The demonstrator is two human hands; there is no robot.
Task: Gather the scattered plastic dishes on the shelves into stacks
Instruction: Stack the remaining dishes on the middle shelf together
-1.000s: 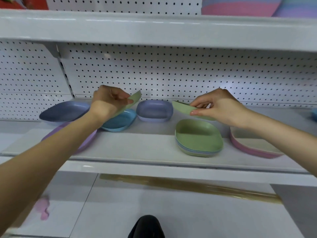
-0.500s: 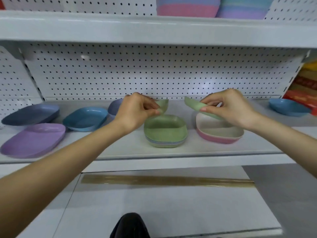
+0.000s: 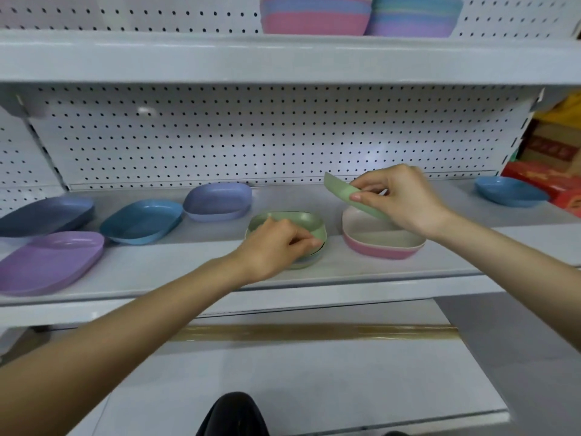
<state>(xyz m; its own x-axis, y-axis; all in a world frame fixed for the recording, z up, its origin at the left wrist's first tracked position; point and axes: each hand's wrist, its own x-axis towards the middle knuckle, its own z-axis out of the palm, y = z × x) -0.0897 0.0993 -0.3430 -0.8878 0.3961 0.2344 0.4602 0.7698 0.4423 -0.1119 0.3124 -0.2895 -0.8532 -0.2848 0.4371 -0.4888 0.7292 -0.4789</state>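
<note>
My left hand (image 3: 276,245) grips the rim of a green dish (image 3: 292,220) that rests on top of the green stack (image 3: 309,261) at the middle of the shelf (image 3: 176,262). My right hand (image 3: 399,199) pinches a second green dish (image 3: 344,193), tilted in the air above a pink and cream stack (image 3: 382,243). Loose dishes lie to the left: a lilac one (image 3: 218,201), a blue one (image 3: 141,221), a slate-blue one (image 3: 47,215) and a purple one (image 3: 50,261). Another blue dish (image 3: 511,195) sits far right.
A pegboard back wall (image 3: 251,140) closes the shelf behind. The upper shelf (image 3: 283,58) carries two tall multicoloured bowl stacks (image 3: 314,14). Red and yellow boxes (image 3: 553,171) stand at the right. A lower white shelf (image 3: 283,372) with a golden strip (image 3: 314,332) juts out below.
My left hand has lowered its green dish onto the green stack. My right hand still holds its green dish aloft, now over the pink stack. The camera view has shifted right.
</note>
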